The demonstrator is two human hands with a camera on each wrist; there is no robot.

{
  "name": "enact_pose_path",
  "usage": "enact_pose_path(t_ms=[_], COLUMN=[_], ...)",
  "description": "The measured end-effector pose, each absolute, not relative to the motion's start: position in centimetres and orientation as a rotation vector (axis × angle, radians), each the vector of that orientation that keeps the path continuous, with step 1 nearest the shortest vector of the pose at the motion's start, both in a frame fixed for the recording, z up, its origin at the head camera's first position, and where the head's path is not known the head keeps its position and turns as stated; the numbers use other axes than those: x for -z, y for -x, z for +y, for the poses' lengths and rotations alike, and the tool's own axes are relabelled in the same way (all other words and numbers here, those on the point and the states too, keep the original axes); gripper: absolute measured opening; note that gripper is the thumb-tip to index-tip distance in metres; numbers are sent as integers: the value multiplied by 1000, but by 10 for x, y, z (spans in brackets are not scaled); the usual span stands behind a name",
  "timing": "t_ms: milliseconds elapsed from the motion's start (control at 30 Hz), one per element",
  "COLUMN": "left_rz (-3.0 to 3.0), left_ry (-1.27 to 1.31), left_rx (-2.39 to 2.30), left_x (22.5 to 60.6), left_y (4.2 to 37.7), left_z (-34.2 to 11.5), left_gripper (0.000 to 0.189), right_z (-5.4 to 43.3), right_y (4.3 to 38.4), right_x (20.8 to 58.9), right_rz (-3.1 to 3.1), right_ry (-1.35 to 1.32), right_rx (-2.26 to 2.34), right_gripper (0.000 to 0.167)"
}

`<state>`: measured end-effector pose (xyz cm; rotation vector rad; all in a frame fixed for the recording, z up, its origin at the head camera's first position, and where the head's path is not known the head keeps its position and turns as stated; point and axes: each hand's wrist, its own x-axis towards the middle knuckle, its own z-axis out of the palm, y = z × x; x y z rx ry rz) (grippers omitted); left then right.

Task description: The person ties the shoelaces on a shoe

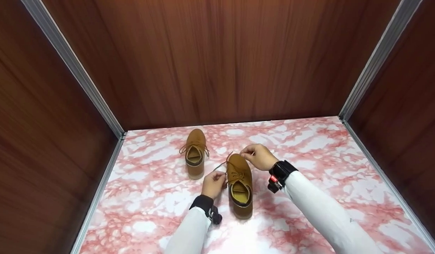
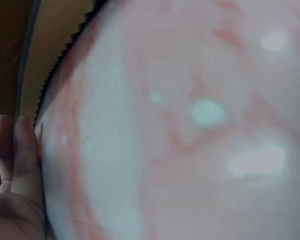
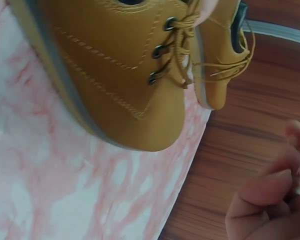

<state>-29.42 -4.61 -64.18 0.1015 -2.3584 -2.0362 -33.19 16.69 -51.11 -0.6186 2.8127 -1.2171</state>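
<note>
A tan lace-up shoe (image 1: 239, 163) stands upright on the pink-and-white marbled surface, toe pointing away; its laces (image 3: 179, 47) show up close in the right wrist view. At its left side, my left hand (image 1: 214, 184) appears to pinch a shoelace (image 1: 221, 165), though the fingertips are partly hidden. The left wrist view shows that hand's fingers (image 2: 25, 150) beside the ridged sole (image 2: 50, 75). My right hand (image 1: 260, 157) hovers right of the toe with fingers loosely bent. No lace is visible running to it in the right wrist view.
A second tan shoe (image 1: 196, 137), laces trailing to both sides, stands farther back on the left. Brown wood-grain panels (image 1: 217, 63) rise behind and at both sides, joined by grey metal corner posts (image 1: 374, 56). Marbled surface (image 1: 309, 151) extends to the right.
</note>
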Motion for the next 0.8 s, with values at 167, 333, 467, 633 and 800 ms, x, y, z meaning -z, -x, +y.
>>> enact_pose_path(t_ms=[167,333,467,633,800], left_rz=[-2383,-2424,-2450,-2481,-2502], left_ry=[-133,-134,-113,-129,-148], left_rx=[2039,2012,1986,1960,1922], left_x=[634,626,622,620,617], left_y=[295,296,298,301,303], left_z=[-48,-53,-56,-57,-58], left_gripper=[14,16,17,17,17], right_z=[166,158,151,146,144], right_y=[326,318,314,311,309], right_x=[518,524,528,532,537], right_rz=[2711,2608,2566,2516,2476], right_ry=[717,815,890,891,864], right_rx=[1115,984,861,816,872], right_gripper=[16,17,20,18,11])
